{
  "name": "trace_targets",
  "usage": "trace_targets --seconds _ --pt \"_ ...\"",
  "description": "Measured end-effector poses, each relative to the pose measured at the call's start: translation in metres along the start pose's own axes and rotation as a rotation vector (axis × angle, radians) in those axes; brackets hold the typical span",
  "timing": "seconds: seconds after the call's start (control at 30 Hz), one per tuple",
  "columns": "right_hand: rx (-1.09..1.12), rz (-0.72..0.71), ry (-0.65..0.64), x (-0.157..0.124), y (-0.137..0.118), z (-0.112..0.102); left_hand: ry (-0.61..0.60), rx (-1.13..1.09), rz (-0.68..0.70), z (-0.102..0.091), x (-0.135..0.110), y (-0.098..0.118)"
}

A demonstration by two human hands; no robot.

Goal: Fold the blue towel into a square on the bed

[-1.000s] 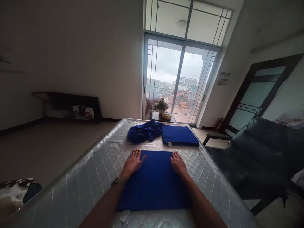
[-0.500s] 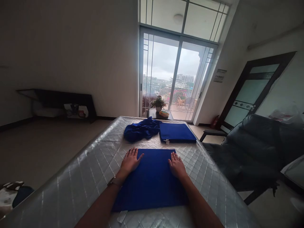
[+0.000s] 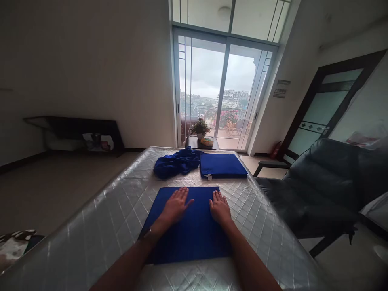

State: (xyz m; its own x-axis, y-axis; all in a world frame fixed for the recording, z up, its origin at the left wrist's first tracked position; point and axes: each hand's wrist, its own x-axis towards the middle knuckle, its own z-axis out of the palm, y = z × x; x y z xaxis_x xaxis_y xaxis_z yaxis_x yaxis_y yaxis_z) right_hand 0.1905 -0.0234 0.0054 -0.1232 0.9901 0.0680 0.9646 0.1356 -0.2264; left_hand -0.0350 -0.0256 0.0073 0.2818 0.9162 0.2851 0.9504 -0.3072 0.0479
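Note:
A flat, squared-off piece of folded blue cloth (image 3: 194, 238) lies in front of me on a silvery quilted surface (image 3: 112, 226). Flat on its far left part rests my left hand (image 3: 177, 206), open, with the thumb spread toward the middle. My right hand (image 3: 220, 208) lies open along the far right edge, fingers stretched forward. Neither hand grips anything. Just beyond are a second neatly folded blue cloth (image 3: 223, 165) with a small white tag and, touching its left side, a crumpled blue cloth (image 3: 174, 163).
A dark padded armchair (image 3: 312, 190) stands close on the right. Past the far edge, a small table (image 3: 192, 142) carries a potted plant (image 3: 200, 127), before a sliding glass door (image 3: 203, 81). A low dark stand (image 3: 81, 131) is against the left wall.
My left hand has slid right, from the cloth's left edge onto its top. My right hand stays by the right edge. The white tag at the near edge no longer shows. The view has shifted slightly.

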Motion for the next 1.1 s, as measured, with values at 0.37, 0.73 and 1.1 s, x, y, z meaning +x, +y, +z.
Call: trace_targets --seconds 0.37,0.73,1.1 --pt "-0.017 -0.032 0.012 0.000 0.004 0.001 -0.105 -0.216 0.134 0.025 0.018 0.080" --pt "0.005 0.000 -0.004 0.000 0.001 0.000 -0.191 0.015 -0.226 0.003 -0.024 -0.050" --pt "-0.011 -0.017 -0.080 -0.003 0.004 -0.009 -0.208 0.024 -0.286 0.005 -0.033 -0.069"
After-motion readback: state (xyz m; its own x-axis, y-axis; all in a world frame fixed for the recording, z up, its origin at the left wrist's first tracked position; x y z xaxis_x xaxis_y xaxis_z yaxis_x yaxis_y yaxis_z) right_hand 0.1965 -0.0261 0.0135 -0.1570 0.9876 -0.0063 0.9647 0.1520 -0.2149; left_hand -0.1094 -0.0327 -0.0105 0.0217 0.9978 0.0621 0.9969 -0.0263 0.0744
